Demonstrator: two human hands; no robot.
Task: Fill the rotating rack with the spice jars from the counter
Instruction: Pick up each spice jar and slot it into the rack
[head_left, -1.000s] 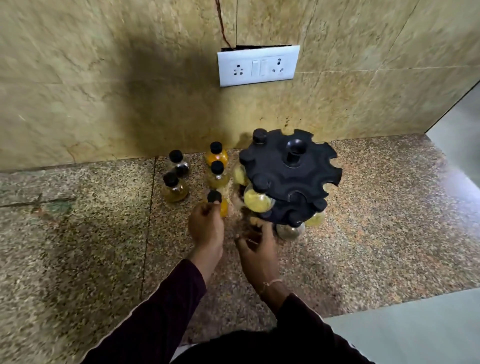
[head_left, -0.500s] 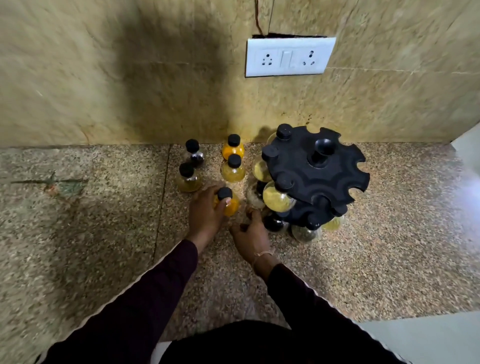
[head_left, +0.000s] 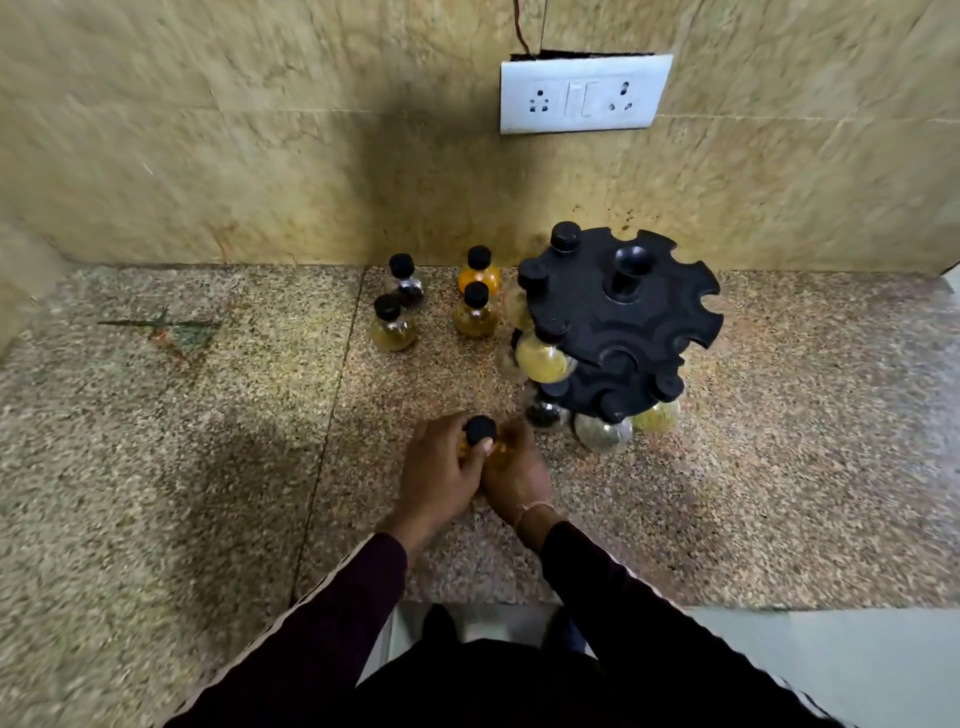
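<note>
A small orange spice jar (head_left: 480, 441) with a black cap sat squeezed between the left hand (head_left: 439, 470) and the right hand (head_left: 517, 470), low over the speckled stone counter (head_left: 208, 441), near the black rack (head_left: 621, 322) by the tan wall (head_left: 260, 130).

1 head view — high, looking forward and down at counter (head_left: 727, 519), facing wall (head_left: 260, 130) — wide-angle.

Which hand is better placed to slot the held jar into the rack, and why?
Probably the right hand: it lies on the side nearer the rack. The left hand grips the jar from the far side and would have to cross over.
</note>
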